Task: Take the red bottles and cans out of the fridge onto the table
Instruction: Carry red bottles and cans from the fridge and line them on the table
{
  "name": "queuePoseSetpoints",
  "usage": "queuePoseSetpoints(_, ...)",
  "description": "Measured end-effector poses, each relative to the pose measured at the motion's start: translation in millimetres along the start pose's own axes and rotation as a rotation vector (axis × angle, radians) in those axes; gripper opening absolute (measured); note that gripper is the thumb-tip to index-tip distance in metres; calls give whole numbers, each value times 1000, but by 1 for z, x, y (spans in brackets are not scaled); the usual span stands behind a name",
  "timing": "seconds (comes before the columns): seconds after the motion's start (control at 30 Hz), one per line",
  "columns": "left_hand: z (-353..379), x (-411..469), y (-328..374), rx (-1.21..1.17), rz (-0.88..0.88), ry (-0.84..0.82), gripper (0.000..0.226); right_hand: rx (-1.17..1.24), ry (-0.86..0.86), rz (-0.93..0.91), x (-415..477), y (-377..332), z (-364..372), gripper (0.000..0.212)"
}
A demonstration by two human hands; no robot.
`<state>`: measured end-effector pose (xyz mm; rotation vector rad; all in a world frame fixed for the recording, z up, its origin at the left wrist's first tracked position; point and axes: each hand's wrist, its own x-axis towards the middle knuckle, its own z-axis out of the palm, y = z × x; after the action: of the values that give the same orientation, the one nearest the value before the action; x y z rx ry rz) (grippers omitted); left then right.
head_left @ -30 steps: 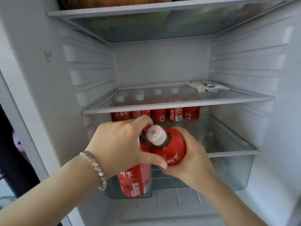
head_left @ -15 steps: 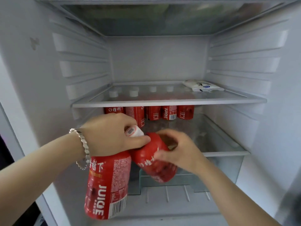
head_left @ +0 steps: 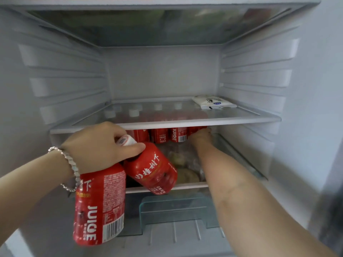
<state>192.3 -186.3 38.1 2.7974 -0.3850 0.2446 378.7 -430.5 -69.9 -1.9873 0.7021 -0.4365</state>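
Below the shelf's (head_left: 204,123) front edge, the left hand (head_left: 100,145) pinched two bottles (head_left: 100,206) by their necks, hanging clear of it; the right hand (head_left: 201,137) lay at the back row (head_left: 161,136), its grip impossible to tell.

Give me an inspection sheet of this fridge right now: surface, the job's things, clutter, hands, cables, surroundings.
Surface: glass shelf carries a white packet, back right; no table in view.
Job's things: row of red bottles under that shelf; upright red bottle and tilted red bottle out front.
Clutter: pale bagged items, blurred, on the lower shelf.
Hands: left hand grips both front bottles by the necks; right hand reaches the row's right end, grip unclear.
Cables: nothing seen.
Surroundings: crisper drawer below; white fridge walls.
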Motion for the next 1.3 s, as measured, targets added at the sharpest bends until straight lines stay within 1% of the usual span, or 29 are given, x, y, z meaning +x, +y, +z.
queuePoseSetpoints(0.1,0,0,0,-33,-6,0,58,4,98,-54,1,5,7,60)
queuePoseSetpoints(0.13,0,-1,-1,-40,1,13,66,22,108,-53,1,5,8,59)
queuePoseSetpoints(0.17,0,-1,-2,-43,13,27,75,40,112,-49,1,6,8,61)
queuePoseSetpoints(0.23,1,-1,-4,-41,40,63,95,41,109,-34,0,7,7,72)
queuePoseSetpoints(0.3,3,-2,-8,-38,57,88,100,-18,95,-42,-8,8,1,84)
queuePoseSetpoints(0.37,2,-2,-9,-55,73,98,94,-69,57,-62,-24,12,-10,95)
queuePoseSetpoints(0.4,2,-2,-9,-63,79,94,85,-80,21,-69,-34,13,-18,99)
queuePoseSetpoints(0.47,1,-4,-5,-75,70,73,63,-66,-54,-85,-56,17,-35,97)
queuePoseSetpoints(0.53,0,-6,-1,-62,64,42,51,-60,-101,-116,-77,24,-48,91)
queuePoseSetpoints(0.6,0,-7,1,-41,75,34,47,-67,-120,-152,-98,31,-57,89)
queuePoseSetpoints(0.73,0,-4,-2,-24,94,31,51,-18,-179,-194,-138,40,-73,91)
queuePoseSetpoints(0.8,1,-2,-4,-17,99,34,46,-32,-226,-192,-152,44,-82,90)
queuePoseSetpoints(0.87,3,-1,-6,-2,109,57,37,-60,-313,-200,-161,43,-90,94)
queuePoseSetpoints(0.9,4,0,-8,3,114,66,36,-19,-368,-201,-164,39,-94,96)
queuePoseSetpoints(0.93,5,0,-8,11,120,74,36,79,-420,-198,-166,33,-98,95)
queuePoseSetpoints(0.97,5,0,-9,18,123,79,37,205,-441,-205,-167,26,-99,89)
queuePoseSetpoints(1.0,4,0,-9,25,123,80,38,308,-418,-226,-168,17,-101,78)
queuePoseSetpoints(1.03,4,1,-9,31,126,81,38,366,-359,-262,-169,9,-101,65)
queuePoseSetpoints(1.13,4,2,-10,44,147,91,41,346,-180,-397,-173,-3,-101,20)
queuePoseSetpoints(1.17,4,2,-11,49,156,98,43,326,-143,-417,-174,-1,-98,13)
queuePoseSetpoints(1.23,4,3,-13,61,162,110,45,308,-54,-450,-181,6,-95,15)
queuePoseSetpoints(1.3,4,3,-14,69,166,106,46,267,141,-544,-189,15,-90,18)
